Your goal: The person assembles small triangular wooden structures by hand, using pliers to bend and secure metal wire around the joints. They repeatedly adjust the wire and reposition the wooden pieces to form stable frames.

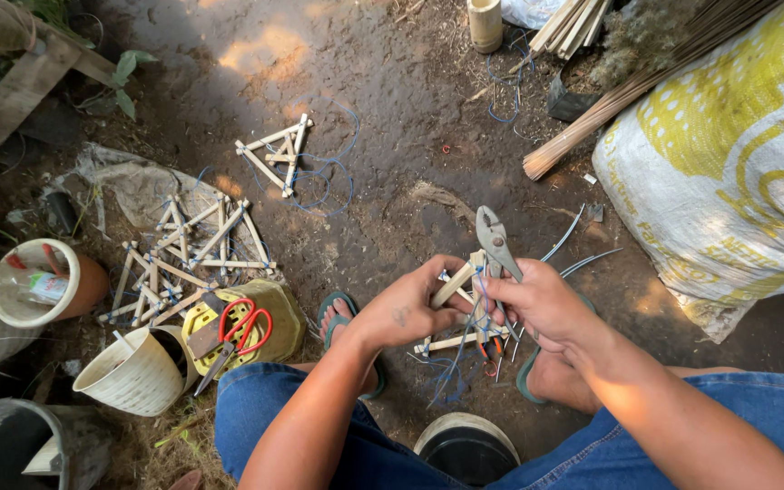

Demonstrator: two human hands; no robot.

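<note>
Above the dirt, right hand point(542, 304) grips pliers point(494, 240).

We see dappled sunlight from two o'clock glaring on the sack point(728, 154); shaded ground point(392, 109), sharp focus, edges bowed.

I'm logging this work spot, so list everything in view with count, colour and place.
bamboo stick frame: one, pale, between both hands
pliers: one, grey, right hand
blue wire: strands, below frame
finished frames: a pile, pale, left ground
single frame: one, upper middle
scissors: one, red-handled, lower left
white cups: two, left
stick bundle: one, tan, upper right
sack: one, white-yellow, right
left hand: grips frame
right hand: holds pliers
</note>
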